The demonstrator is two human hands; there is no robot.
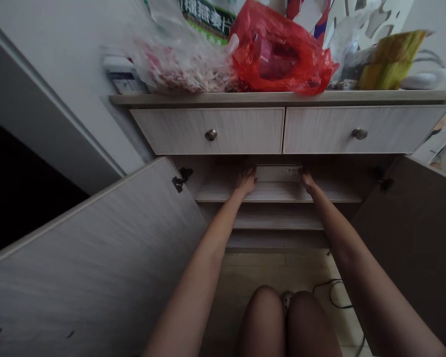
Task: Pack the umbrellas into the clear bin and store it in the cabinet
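Both your arms reach forward into the open shoe-cabinet-style unit, and your hands are at the two ends of a white box (271,173) on the upper shelf (275,192). The box lies low and wide under the drawers, with a small printed label (291,171) toward the right of its front face. Your left hand (247,179) is at the box's left end, with its lower edge close to the shelf board. Your right hand (307,179) is at the right end, just beside the label. The fingers of both hands run back into shadow, so you cannot tell whether they are closed around the ends or merely laid against them.

Below that shelf is a lower shelf (278,218). The left door (96,258) and the right door (416,238) both stand swung out toward you, one on each side of your arms. Above your hands, the left drawer (245,131) and the right drawer (319,131) are shut, each with a round metal knob.

On the cabinet top (223,99) sit a clear plastic bag (189,64) of reddish and pale pieces, a red plastic bag (282,54) beside it, and a yellow pouch (390,62) farther right. Your bent knees (265,310) are above the floor (260,267), and a dark cable (342,307) lies near your right forearm.
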